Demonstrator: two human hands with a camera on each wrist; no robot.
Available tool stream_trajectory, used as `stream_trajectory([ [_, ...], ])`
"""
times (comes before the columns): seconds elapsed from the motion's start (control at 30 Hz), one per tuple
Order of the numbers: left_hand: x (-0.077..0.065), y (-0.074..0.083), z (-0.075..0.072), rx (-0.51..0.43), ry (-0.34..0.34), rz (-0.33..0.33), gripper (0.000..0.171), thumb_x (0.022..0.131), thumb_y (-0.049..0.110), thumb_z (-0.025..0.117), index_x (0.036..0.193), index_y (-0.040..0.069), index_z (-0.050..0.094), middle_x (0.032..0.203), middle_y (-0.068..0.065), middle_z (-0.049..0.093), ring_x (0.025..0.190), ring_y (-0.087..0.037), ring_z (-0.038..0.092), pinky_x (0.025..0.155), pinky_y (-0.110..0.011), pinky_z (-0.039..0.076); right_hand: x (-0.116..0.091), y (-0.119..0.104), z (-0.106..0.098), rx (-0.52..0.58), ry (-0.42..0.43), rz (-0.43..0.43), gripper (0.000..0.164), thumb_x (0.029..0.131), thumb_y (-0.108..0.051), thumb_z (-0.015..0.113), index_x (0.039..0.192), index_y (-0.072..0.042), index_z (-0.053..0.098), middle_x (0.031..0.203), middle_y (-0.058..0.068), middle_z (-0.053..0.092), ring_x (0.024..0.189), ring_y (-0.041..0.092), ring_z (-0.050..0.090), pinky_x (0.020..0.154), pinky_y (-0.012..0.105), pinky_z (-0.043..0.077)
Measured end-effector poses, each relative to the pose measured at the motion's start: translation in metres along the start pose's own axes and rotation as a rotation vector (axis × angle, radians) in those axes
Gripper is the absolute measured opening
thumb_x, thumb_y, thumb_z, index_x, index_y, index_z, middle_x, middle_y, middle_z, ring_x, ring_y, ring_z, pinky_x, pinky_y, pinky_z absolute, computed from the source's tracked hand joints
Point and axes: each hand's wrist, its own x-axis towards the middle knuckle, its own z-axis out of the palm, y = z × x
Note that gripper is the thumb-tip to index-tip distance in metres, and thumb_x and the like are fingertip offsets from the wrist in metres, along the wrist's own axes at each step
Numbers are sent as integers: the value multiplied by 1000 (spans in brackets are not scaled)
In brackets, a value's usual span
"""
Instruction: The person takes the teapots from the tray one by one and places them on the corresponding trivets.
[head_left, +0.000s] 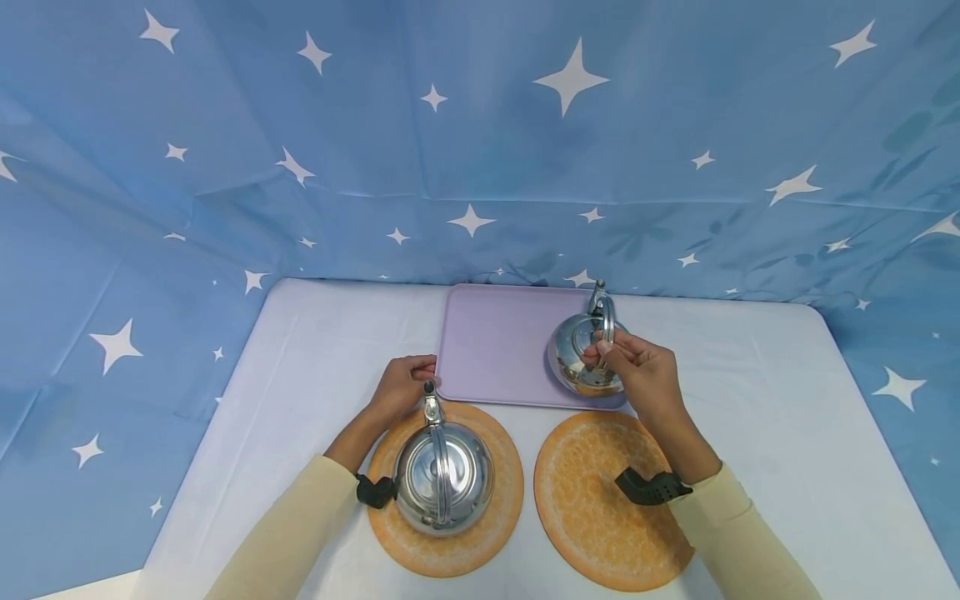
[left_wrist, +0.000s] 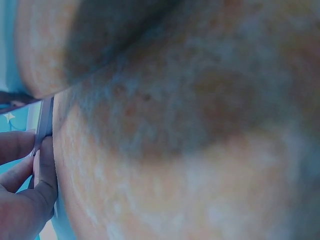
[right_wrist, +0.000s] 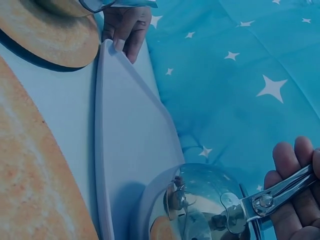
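Note:
My right hand (head_left: 647, 375) holds the arched handle of a shiny metal kettle (head_left: 567, 357), which overlaps the right end of a lilac tray (head_left: 495, 342) in the head view. In the right wrist view, the fingers curl about the handle at the side of the kettle (right_wrist: 212, 195). My left hand (head_left: 400, 387) pinches the tray's near left corner, thumb and fingers on its rim (left_wrist: 44, 117). Just in front of the left wrist, a second metal kettle (head_left: 480, 479) stands on an orange round mat (head_left: 506, 467), its handle upright and its spout toward the tray.
Another orange round mat (head_left: 577, 500) lies beneath the right forearm. A white cloth (head_left: 772, 433) covers the table. Behind the tray hangs a blue curtain (head_left: 480, 158) with white stars. Each wrist wears a black strap (head_left: 648, 487).

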Motion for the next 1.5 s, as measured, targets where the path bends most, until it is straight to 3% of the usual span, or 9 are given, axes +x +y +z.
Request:
stream_trajectory([
  [0.27, 0, -1, -1, 22, 2, 2, 45, 87, -3, 67, 130, -9, 55, 110, -16, 64, 100, -25, 63, 82, -27, 53, -5, -1, -2, 4, -2, -20, 41, 99, -14, 59, 119, 21, 55, 89, 9, 73, 85, 15, 70, 84, 24, 53],
  [0.53, 0, -1, 0, 18, -5, 1, 45, 87, -3, 68, 130, -9, 55, 111, -16, 64, 100, -25, 64, 83, -28, 53, -9, -7, -1, -76, 7, -31, 38, 99, -16, 58, 110, 21, 60, 88, 6, 74, 92, 14, 70, 88, 21, 50],
  [0.77, 0, 0, 1, 10, -15, 8, 46, 87, -4, 67, 130, -10, 54, 111, -17, 64, 100, -26, 64, 83, -28, 53, -19, -18, 1, -119, -20, -37, 32, 99, -18, 58, 100, 12, 68, 87, 13, 73, 112, 23, 62, 92, 22, 48],
  [1.17, 2, -3, -1, 13, -8, 9, 46, 87, -4, 67, 130, -9, 55, 111, -16, 64, 100, -25, 63, 82, -27, 53, -42, -41, -4, -148, -36, -120, 26, 98, -8, 58, 108, 15, 65, 87, 13, 73, 85, 19, 71, 82, 25, 54],
  [1.5, 2, -3, -1, 63, 4, 6, 45, 87, -1, 68, 130, -7, 56, 110, -15, 65, 99, -24, 63, 81, -27, 53, -58, -52, -4, -172, -38, -161, 21, 96, 1, 58, 112, 12, 65, 85, 12, 73, 84, 15, 70, 81, 23, 54],
])
